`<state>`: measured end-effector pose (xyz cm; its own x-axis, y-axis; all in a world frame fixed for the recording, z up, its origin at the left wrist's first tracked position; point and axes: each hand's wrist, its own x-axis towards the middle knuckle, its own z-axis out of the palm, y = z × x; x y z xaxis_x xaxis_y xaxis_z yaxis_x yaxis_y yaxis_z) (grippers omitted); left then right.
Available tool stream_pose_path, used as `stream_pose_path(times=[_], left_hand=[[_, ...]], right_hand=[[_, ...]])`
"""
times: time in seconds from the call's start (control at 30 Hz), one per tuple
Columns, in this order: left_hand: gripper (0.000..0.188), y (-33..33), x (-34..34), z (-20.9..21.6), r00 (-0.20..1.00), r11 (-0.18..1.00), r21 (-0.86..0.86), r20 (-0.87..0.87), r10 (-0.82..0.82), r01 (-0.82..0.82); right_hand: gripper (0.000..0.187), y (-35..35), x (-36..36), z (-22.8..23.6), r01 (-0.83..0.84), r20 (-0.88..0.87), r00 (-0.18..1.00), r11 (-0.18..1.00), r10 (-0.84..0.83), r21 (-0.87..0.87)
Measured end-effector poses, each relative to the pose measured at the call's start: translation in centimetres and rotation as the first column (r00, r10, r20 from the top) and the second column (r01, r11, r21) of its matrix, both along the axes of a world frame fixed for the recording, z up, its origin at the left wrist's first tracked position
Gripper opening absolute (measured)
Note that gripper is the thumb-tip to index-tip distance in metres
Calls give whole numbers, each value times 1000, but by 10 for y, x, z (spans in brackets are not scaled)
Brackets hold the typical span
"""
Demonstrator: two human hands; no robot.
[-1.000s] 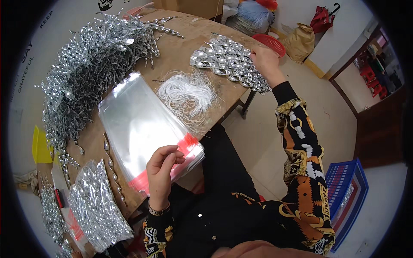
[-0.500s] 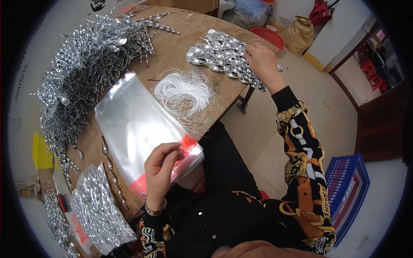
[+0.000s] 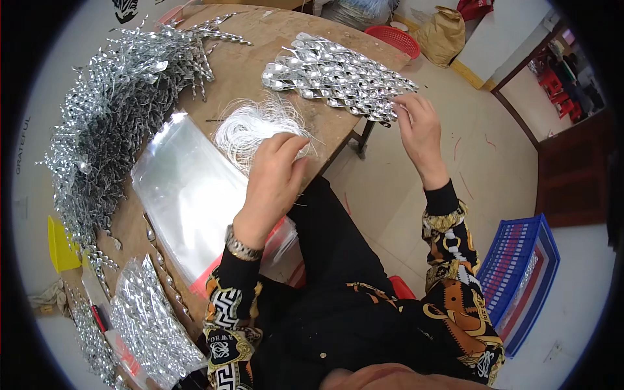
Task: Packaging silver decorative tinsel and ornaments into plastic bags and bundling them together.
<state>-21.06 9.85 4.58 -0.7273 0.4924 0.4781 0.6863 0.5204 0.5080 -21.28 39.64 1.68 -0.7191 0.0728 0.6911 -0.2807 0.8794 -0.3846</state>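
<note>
A fan-shaped layer of silver twisted strips (image 3: 331, 71) lies at the table's right edge, its narrower ends toward me. My right hand (image 3: 421, 133) is at those near ends, thumb and fingers apart, fingertips at the outermost strips. My left hand (image 3: 273, 182) is raised over the near side of a coil of white string (image 3: 250, 130). Its fingers are loosely curved, with the thumb apart and nothing held. Under and beside the left wrist lies a stack of clear plastic bags (image 3: 188, 201) with red-banded ends, partly hidden by my arm.
A large heap of silver twisted strips (image 3: 110, 123) curves along the table's left side. A filled clear bag (image 3: 153, 318) lies near left, with a yellow container (image 3: 62, 246) beyond. A red basket (image 3: 393, 40) sits at the far edge. A blue crate (image 3: 520, 279) stands at right.
My right hand has come from the far side of the strip layer to its near ends. My left hand has moved forward from the bags to the string. The view has shifted slightly.
</note>
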Motion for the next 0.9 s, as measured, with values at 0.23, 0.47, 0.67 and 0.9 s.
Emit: stream_pose_path(times=[0.23,0.47,0.67,0.9], left_hand=[[45,47,-31,-23,988,990,-142,-151,-38,16],[51,65,-53,-47,968,966,-257,-249,-28,-38],[51,62,-52,-52,978,950,-309,-208,-26,-40],[51,60,-50,-48,981,962,-267,-196,1,-54]], right_hand=[[18,-8,26,-21,11,50,999,995,-6,-97],[23,-19,19,-26,38,130,991,998,-32,-43],[25,-25,17,-30,9,159,987,993,9,-114],[26,-31,15,-29,17,154,988,1000,-16,-7]])
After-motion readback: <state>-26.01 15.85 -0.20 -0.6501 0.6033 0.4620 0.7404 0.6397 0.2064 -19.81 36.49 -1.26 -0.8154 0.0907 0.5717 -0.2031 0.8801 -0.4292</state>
